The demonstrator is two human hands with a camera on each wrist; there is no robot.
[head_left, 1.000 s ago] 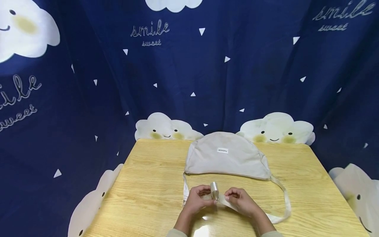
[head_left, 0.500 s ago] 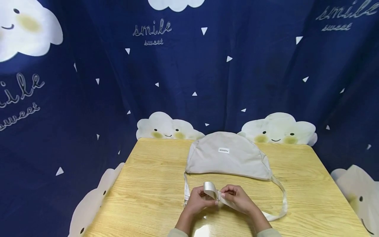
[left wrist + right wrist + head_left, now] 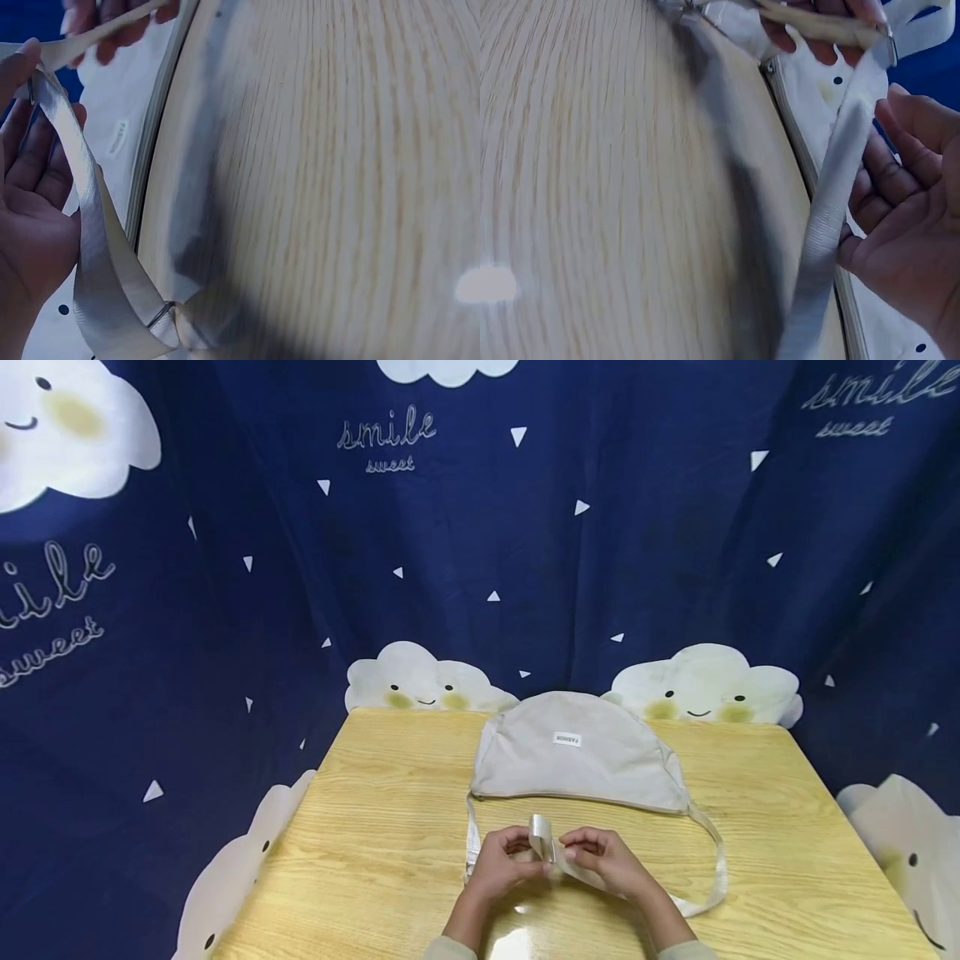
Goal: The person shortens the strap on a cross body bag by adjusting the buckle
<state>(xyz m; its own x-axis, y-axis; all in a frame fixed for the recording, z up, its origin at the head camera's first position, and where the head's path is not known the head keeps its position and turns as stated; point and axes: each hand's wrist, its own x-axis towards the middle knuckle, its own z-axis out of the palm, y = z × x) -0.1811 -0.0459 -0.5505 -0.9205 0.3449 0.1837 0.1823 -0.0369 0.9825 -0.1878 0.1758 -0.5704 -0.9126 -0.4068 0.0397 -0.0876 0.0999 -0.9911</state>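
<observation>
A pale beige shoulder bag lies on the table, its strap looping toward me. My left hand pinches the strap beside a metal slider buckle, and a short loop of webbing stands up there. On the buckle's other side, my right hand pinches the strap between thumb and fingers. From the left hand, in the left wrist view, the doubled strap runs down to a metal ring. In the right wrist view a single band of strap passes the right palm.
The wood-grain table extends to both sides of the bag. A dark blue curtain with clouds and triangles hangs behind and at the sides. A bright reflection shows at the table's front.
The standing webbing loop tilted left half a second ago and is more upright now. The right hand has shifted slightly left toward the buckle. The bag lies in the same place.
</observation>
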